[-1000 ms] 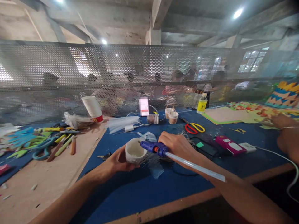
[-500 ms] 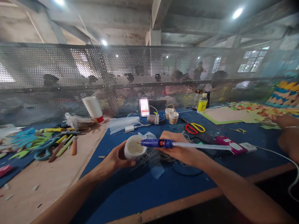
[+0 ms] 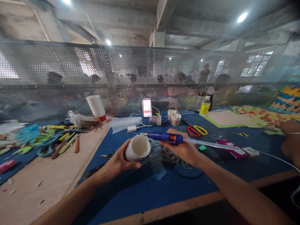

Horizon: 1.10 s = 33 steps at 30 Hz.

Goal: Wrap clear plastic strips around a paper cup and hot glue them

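My left hand point(image 3: 123, 157) is wrapped round a white paper cup point(image 3: 138, 147), whose open mouth tilts toward me. In my right hand point(image 3: 179, 148) is a blue glue gun point(image 3: 161, 137) with a long clear glue stick point(image 3: 206, 143) running out of its back. The gun's nozzle is at the cup's far rim; whether it touches cannot be made out. Under my right hand lies a coil of grey cord point(image 3: 171, 155), beside a strip of sheer mesh point(image 3: 158, 165) on the blue tabletop point(image 3: 131, 193).
Two small cup baskets point(image 3: 175, 118), a spool point(image 3: 156, 120) and red-and-yellow scissors point(image 3: 197, 130) lie beyond my hands. Stacked paper cups point(image 3: 96, 107), blue-handled scissors point(image 3: 48, 147) and tools are at left. A bottle point(image 3: 204, 106) stands behind. Another person's hand point(image 3: 292, 129) is at right.
The glue gun's nozzle has moved from over the cup's mouth up to its far rim. The cup has turned, so more of its inside faces me.
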Each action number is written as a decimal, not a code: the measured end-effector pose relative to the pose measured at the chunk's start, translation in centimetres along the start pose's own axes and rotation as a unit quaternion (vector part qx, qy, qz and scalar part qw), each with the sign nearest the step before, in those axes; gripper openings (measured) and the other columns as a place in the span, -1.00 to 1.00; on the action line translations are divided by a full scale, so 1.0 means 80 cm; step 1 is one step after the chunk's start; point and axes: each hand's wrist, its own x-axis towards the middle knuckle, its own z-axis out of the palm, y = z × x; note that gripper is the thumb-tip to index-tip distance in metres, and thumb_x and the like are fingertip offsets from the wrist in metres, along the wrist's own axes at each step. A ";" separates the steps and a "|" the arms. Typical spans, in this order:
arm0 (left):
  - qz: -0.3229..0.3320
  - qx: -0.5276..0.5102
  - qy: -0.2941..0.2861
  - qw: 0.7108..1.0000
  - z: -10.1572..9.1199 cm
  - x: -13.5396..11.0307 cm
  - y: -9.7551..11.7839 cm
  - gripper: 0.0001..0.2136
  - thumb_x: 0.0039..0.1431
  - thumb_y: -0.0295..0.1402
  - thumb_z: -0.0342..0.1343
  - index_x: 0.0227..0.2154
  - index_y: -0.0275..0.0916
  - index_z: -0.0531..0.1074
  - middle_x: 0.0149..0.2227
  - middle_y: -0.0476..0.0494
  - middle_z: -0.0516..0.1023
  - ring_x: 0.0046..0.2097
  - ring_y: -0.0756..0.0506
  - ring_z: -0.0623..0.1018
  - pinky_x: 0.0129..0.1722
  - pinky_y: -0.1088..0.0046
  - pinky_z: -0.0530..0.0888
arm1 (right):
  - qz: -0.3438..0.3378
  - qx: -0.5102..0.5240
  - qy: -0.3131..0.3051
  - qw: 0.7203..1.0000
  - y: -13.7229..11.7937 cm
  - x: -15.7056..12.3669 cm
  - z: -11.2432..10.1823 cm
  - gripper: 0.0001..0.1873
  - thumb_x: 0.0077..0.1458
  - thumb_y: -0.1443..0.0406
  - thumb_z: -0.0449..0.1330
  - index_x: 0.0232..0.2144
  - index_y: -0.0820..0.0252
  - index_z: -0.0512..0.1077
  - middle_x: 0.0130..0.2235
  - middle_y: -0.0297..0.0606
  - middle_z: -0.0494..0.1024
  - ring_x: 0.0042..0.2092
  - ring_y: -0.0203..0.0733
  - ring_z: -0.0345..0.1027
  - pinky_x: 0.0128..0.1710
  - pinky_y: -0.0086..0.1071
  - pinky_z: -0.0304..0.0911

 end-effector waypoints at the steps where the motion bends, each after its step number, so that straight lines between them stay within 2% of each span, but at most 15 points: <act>1: -0.005 -0.007 -0.003 1.000 0.000 -0.001 -0.001 -0.20 -0.12 -0.36 0.46 0.22 -0.16 0.26 -0.04 -0.20 0.56 0.05 -0.26 0.48 0.03 0.23 0.42 | -0.003 -0.006 -0.001 1.000 0.001 0.000 0.001 -0.70 0.26 0.14 0.19 -0.45 0.15 0.27 -0.42 -0.38 0.32 -0.39 -0.31 0.21 -0.36 -0.36 0.17; 6: 0.001 -0.083 -0.004 0.997 -0.003 -0.002 -0.002 -0.32 0.02 -0.27 0.35 0.22 -0.18 0.28 0.02 -0.26 0.52 0.01 -0.24 0.48 -0.04 0.26 0.44 | 0.002 -0.015 -0.007 1.000 0.004 -0.001 0.003 -0.70 0.24 0.14 0.20 -0.45 0.16 0.28 -0.43 -0.38 0.35 -0.41 -0.32 0.21 -0.42 -0.40 0.13; 8: 0.017 -0.090 -0.006 0.996 -0.005 -0.002 0.004 -0.37 0.06 -0.24 0.30 0.20 -0.20 0.28 0.05 -0.29 0.49 0.00 -0.23 0.48 0.00 0.25 0.42 | 0.000 -0.006 -0.008 1.000 0.007 -0.002 0.003 -0.70 0.23 0.14 0.22 -0.44 0.16 0.29 -0.42 -0.38 0.36 -0.42 -0.33 0.20 -0.45 -0.42 0.11; 9: 0.017 -0.075 0.004 0.997 -0.006 -0.001 0.007 -0.36 0.04 -0.26 0.33 0.19 -0.18 0.28 0.06 -0.28 0.48 0.03 -0.24 0.48 0.04 0.24 0.41 | -0.003 -0.003 -0.008 1.000 0.008 -0.003 0.003 -0.71 0.23 0.14 0.23 -0.43 0.16 0.29 -0.42 -0.38 0.37 -0.41 -0.32 0.20 -0.44 -0.42 0.11; 13: 0.029 0.002 0.106 0.994 -0.009 0.005 0.006 -0.16 -0.18 -0.29 0.47 0.17 -0.12 0.18 0.01 -0.15 0.50 0.04 -0.27 0.51 0.03 0.24 0.43 | -0.020 0.009 -0.018 1.000 0.007 -0.005 0.000 -0.76 0.24 0.16 0.22 -0.38 0.16 0.33 -0.36 -0.34 0.42 -0.37 -0.29 0.26 -0.38 -0.41 0.15; 15: 0.046 0.029 0.129 0.990 -0.010 0.008 0.001 -0.12 -0.22 -0.28 0.48 0.18 -0.13 0.16 0.00 -0.13 0.51 0.06 -0.28 0.51 0.04 0.25 0.43 | -0.027 0.021 -0.032 0.999 0.002 -0.006 -0.005 -0.82 0.26 0.20 0.20 -0.34 0.15 0.35 -0.31 -0.32 0.45 -0.33 -0.27 0.30 -0.32 -0.40 0.18; 17: 0.058 0.043 0.130 0.989 -0.009 0.009 -0.004 -0.12 -0.24 -0.28 0.49 0.18 -0.13 0.18 0.06 -0.17 0.50 0.10 -0.28 0.49 0.10 0.24 0.42 | -0.037 0.025 -0.052 0.998 -0.003 -0.006 -0.010 -0.89 0.26 0.24 0.20 -0.30 0.15 0.37 -0.26 -0.30 0.46 -0.27 -0.25 0.32 -0.28 -0.39 0.19; 19: 0.042 0.048 0.121 0.991 -0.008 0.007 -0.005 -0.17 -0.22 -0.26 0.48 0.16 -0.15 0.24 0.10 -0.22 0.50 0.13 -0.27 0.48 0.15 0.20 0.40 | -0.048 0.018 -0.072 0.996 -0.006 -0.006 -0.013 -0.93 0.26 0.27 0.20 -0.26 0.15 0.39 -0.23 -0.29 0.46 -0.23 -0.24 0.33 -0.25 -0.39 0.18; 24: -0.019 0.051 0.113 0.992 -0.007 0.002 0.000 -0.33 -0.11 -0.12 0.40 0.08 -0.22 0.38 -0.02 -0.27 0.58 0.04 -0.33 0.53 0.06 0.11 0.47 | -0.049 -0.018 -0.083 0.995 -0.005 -0.008 -0.012 -0.93 0.29 0.27 0.14 -0.23 0.14 0.38 -0.21 -0.28 0.44 -0.25 -0.25 0.32 -0.27 -0.38 0.16; 28: -0.002 0.064 0.109 0.992 -0.006 0.001 0.004 -0.36 -0.13 -0.18 0.40 0.07 -0.20 0.41 -0.02 -0.25 0.59 0.05 -0.34 0.53 0.07 0.14 0.46 | -0.048 -0.029 -0.079 0.995 -0.003 -0.008 -0.010 -0.94 0.30 0.28 0.13 -0.24 0.15 0.37 -0.21 -0.30 0.44 -0.27 -0.27 0.31 -0.28 -0.39 0.14; 33: 0.026 0.104 0.129 0.986 0.000 0.002 0.006 -0.28 -0.10 -0.23 0.39 0.17 -0.20 0.31 0.09 -0.25 0.54 0.09 -0.28 0.52 0.14 0.18 0.43 | -0.066 -0.035 -0.098 0.992 -0.005 -0.007 -0.011 -0.92 0.31 0.28 0.11 -0.24 0.15 0.37 -0.22 -0.29 0.43 -0.27 -0.26 0.31 -0.30 -0.40 0.13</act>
